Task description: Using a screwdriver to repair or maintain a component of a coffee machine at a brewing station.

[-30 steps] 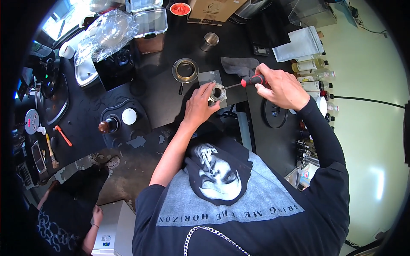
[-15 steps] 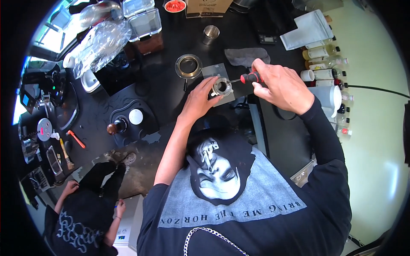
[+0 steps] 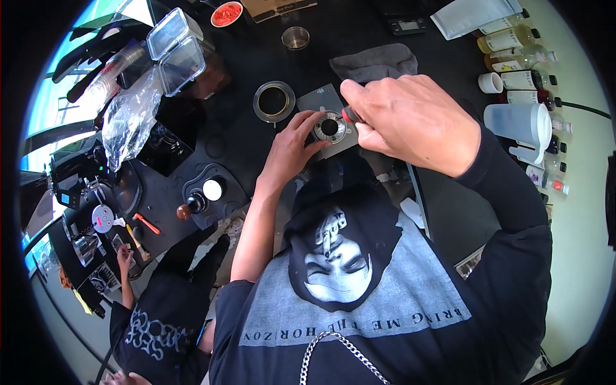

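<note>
My left hand (image 3: pixel 287 149) grips the near-left side of a silver, toothed grinder burr (image 3: pixel 330 139), a ring with a dark round hole in its middle. It is at a grey square plate (image 3: pixel 322 97) on the black counter. In my right hand (image 3: pixel 420 125) is a screwdriver (image 3: pixel 349 115), of which only a bit of red and black handle shows. The fingers are wrapped round it, right beside the burr's right edge; its tip is hidden from sight. A metal ring-shaped part (image 3: pixel 258 110) with a dark centre lies to the left of my left hand.
Behind the hands lie a grey cloth (image 3: pixel 378 63) and a metal cup (image 3: pixel 296 38). Several bottles (image 3: pixel 510 41) and a clear pitcher (image 3: pixel 518 125) line the right side. Clear plastic boxes (image 3: pixel 182 64) stand back left. At lower left, another person (image 3: pixel 163 317) works at a counter with tools.
My right hand has moved in toward the burr, its wrist turned, with the handle now tipped more upright. The burr's toothed face shows more openly. The whole view has shifted.
</note>
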Available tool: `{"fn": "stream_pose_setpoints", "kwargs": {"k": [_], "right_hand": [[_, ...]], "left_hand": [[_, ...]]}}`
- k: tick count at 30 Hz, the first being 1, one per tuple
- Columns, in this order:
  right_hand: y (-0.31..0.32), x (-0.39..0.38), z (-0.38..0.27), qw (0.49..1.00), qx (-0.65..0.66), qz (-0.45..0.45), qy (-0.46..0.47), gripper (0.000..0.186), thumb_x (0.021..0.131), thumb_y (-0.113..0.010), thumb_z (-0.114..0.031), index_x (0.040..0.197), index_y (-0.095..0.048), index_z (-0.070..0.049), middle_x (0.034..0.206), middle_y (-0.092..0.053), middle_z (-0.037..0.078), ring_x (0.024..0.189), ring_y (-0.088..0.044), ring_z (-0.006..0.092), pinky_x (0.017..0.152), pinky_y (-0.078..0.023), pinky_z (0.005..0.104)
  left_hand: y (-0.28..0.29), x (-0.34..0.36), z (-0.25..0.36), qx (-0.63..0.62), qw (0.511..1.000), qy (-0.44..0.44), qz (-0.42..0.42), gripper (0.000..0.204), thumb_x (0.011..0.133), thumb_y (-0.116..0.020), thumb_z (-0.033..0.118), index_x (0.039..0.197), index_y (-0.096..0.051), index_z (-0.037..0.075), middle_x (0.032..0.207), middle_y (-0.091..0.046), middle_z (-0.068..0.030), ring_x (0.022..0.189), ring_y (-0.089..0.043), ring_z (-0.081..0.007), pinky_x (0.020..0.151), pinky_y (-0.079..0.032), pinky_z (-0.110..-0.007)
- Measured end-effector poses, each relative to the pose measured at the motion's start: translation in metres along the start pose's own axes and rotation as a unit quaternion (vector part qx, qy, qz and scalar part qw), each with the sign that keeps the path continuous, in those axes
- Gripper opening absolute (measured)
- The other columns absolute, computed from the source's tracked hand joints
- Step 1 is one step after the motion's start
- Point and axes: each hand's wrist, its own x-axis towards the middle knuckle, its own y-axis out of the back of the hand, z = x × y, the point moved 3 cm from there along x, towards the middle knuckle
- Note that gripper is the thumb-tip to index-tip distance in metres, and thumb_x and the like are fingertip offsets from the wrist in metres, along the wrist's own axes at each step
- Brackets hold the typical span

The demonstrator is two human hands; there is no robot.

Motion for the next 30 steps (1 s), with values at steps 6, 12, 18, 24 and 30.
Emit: {"fn": "stream_pose_setpoints", "kwargs": {"k": [6, 12, 18, 24, 30], "right_hand": [[-0.003, 0.004, 0.004, 0.997, 0.023, 0.005, -0.072, 0.027, 0.091, -0.077, -0.025, 0.092, -0.064, 0.000, 0.075, -0.068, 0.019, 0.075, -0.072, 0.0386, 0.070, -0.058, 0.0464], [0.001, 0.014, -0.024, 0.991, -0.080, -0.013, -0.106, 0.036, 0.097, -0.070, -0.038, 0.083, -0.065, -0.005, 0.069, -0.067, 0.019, 0.068, -0.070, 0.0384, 0.062, -0.056, 0.0486], [-0.008, 0.011, -0.039, 0.983, -0.093, -0.033, -0.157, 0.042, 0.098, -0.070, -0.037, 0.084, -0.069, 0.002, 0.076, -0.068, 0.027, 0.078, -0.069, 0.0468, 0.070, -0.055, 0.0532], [0.000, 0.008, -0.006, 0.983, -0.081, -0.041, -0.162, 0.048, 0.100, -0.067, -0.040, 0.085, -0.070, 0.006, 0.081, -0.068, 0.030, 0.082, -0.067, 0.0487, 0.070, -0.052, 0.0538], [0.006, -0.012, 0.000, 0.985, -0.040, -0.018, -0.164, 0.033, 0.097, -0.073, -0.029, 0.096, -0.069, 0.003, 0.078, -0.067, 0.024, 0.074, -0.069, 0.0370, 0.070, -0.052, 0.0427]], "left_hand": [[0.004, -0.004, -0.006, -0.021, 1.000, 0.016, 0.008, 0.060, 0.089, -0.082, 0.025, 0.143, -0.060, 0.011, 0.144, -0.060, -0.0128, 0.119, -0.067, -0.0390, 0.099, -0.056, -0.046], [0.017, -0.014, -0.013, -0.032, 0.998, -0.026, 0.054, 0.063, 0.083, -0.085, 0.014, 0.141, -0.062, 0.009, 0.140, -0.062, -0.0141, 0.124, -0.065, -0.0360, 0.100, -0.057, -0.043], [-0.011, -0.024, -0.026, -0.044, 0.997, -0.031, 0.062, 0.064, 0.081, -0.086, 0.022, 0.140, -0.061, 0.014, 0.141, -0.061, -0.0103, 0.110, -0.071, -0.0396, 0.091, -0.060, -0.047], [-0.025, -0.012, -0.025, -0.027, 0.993, -0.059, 0.101, 0.068, 0.082, -0.087, 0.028, 0.142, -0.060, 0.011, 0.137, -0.062, -0.0122, 0.115, -0.068, -0.0400, 0.095, -0.057, -0.049], [-0.016, -0.043, -0.003, 0.000, 0.985, -0.048, 0.163, 0.085, 0.080, -0.087, 0.030, 0.152, -0.049, 0.006, 0.141, -0.059, -0.0152, 0.114, -0.069, -0.0397, 0.096, -0.057, -0.049]]}}
